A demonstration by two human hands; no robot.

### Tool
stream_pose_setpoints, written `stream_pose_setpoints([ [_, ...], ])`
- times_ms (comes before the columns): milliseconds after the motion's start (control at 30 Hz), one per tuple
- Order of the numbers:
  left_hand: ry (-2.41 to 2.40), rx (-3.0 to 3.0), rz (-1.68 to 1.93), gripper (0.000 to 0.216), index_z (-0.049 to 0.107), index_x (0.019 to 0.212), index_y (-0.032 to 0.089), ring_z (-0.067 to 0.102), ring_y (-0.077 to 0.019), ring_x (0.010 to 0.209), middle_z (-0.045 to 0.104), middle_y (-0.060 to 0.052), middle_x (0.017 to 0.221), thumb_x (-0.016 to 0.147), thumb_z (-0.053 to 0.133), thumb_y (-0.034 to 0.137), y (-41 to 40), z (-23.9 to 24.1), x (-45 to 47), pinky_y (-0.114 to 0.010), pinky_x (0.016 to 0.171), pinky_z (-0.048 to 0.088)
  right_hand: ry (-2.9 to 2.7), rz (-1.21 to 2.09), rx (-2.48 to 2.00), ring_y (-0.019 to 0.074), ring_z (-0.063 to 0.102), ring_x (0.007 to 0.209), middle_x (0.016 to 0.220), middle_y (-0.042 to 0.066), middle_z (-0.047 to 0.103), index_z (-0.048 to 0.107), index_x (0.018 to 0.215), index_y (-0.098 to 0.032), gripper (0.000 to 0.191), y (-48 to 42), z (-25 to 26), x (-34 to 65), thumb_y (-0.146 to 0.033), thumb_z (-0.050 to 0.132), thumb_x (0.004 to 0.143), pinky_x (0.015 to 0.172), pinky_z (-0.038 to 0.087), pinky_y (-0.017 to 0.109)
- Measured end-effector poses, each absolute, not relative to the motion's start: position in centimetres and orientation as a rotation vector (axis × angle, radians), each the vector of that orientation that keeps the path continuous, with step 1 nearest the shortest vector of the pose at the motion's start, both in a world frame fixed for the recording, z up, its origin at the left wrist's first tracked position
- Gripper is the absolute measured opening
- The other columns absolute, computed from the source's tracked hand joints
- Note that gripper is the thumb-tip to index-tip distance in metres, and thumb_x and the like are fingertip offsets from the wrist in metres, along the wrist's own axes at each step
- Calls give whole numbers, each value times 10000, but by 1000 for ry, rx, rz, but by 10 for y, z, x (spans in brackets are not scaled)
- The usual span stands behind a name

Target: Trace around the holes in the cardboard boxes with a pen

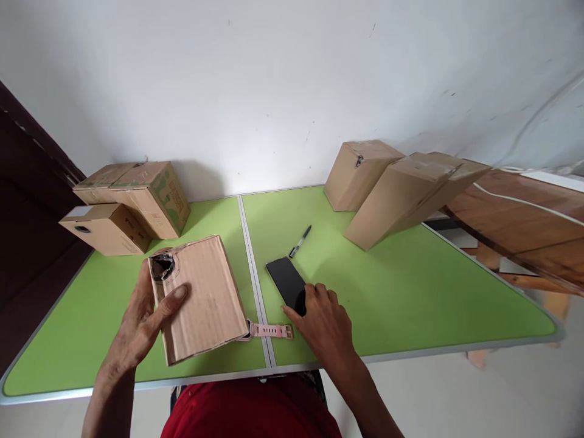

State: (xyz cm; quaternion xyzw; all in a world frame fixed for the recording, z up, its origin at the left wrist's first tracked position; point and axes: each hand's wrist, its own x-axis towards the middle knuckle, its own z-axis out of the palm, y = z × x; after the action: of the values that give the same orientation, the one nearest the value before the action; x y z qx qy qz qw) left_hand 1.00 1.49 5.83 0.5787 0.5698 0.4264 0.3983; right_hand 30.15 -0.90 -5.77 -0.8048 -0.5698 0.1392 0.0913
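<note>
My left hand (145, 316) grips the left side of a flat cardboard box (205, 298), thumb pressed on its top; the box has a torn hole (162, 266) near its far left corner. A pink watch strap (270, 331) sticks out from under the box's right near corner. My right hand (325, 322) rests on the green table (410, 286) with its fingertips on the near end of a black phone (286, 281) lying face up. A black pen (300, 241) lies just beyond the phone.
Two stacked cardboard boxes (132, 204) stand at the table's far left. Two more boxes (392, 185) sit at the far right, one leaning. A wooden board (524, 225) lies beyond the right edge. A white wall is behind.
</note>
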Motion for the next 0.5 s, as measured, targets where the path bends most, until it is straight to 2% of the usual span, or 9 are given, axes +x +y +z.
stream_pose_setpoints([
  [100, 1426, 1476, 1059, 775, 539, 1520, 307, 640, -411, 1373, 679, -90, 1473, 909, 783, 715, 15, 56, 12, -504, 1102, 588, -1680, 411, -2489, 499, 648, 1330, 1379, 323, 682, 675, 1357, -22, 440, -9, -61, 298, -335, 733, 1053, 969, 589, 577],
  [200, 1425, 1479, 1047, 800, 524, 1534, 311, 636, -421, 1379, 663, -103, 1497, 905, 777, 736, 16, 52, 10, -522, 1100, 581, -1709, 466, -2498, 445, 632, 1381, 1375, 284, 682, 651, 1378, -45, 435, -4, -62, 301, -346, 698, 1068, 1005, 575, 506],
  [267, 1402, 1477, 1033, 823, 499, 1555, 316, 636, -425, 1382, 648, -112, 1525, 910, 773, 747, 17, 48, 8, -545, 1115, 568, -1712, 522, -2500, 417, 652, 1371, 1362, 265, 687, 648, 1349, -61, 456, 1, -62, 306, -373, 736, 1029, 961, 581, 442],
  [400, 1385, 1538, 1000, 834, 456, 1585, 317, 601, -443, 1436, 602, -137, 1590, 938, 741, 759, 18, 40, 3, -627, 1210, 485, -1678, 603, -2521, 385, 773, 1143, 1290, 245, 727, 611, 1351, -78, 556, 7, -65, 315, -456, 757, 971, 773, 584, 397],
  [500, 1387, 1585, 1002, 821, 451, 1585, 300, 564, -444, 1476, 591, -152, 1589, 955, 720, 754, 17, 37, 2, -654, 1270, 412, -1676, 612, -2518, 376, 810, 995, 1139, 201, 784, 593, 1379, -98, 579, 6, -69, 317, -490, 718, 971, 719, 574, 403],
])
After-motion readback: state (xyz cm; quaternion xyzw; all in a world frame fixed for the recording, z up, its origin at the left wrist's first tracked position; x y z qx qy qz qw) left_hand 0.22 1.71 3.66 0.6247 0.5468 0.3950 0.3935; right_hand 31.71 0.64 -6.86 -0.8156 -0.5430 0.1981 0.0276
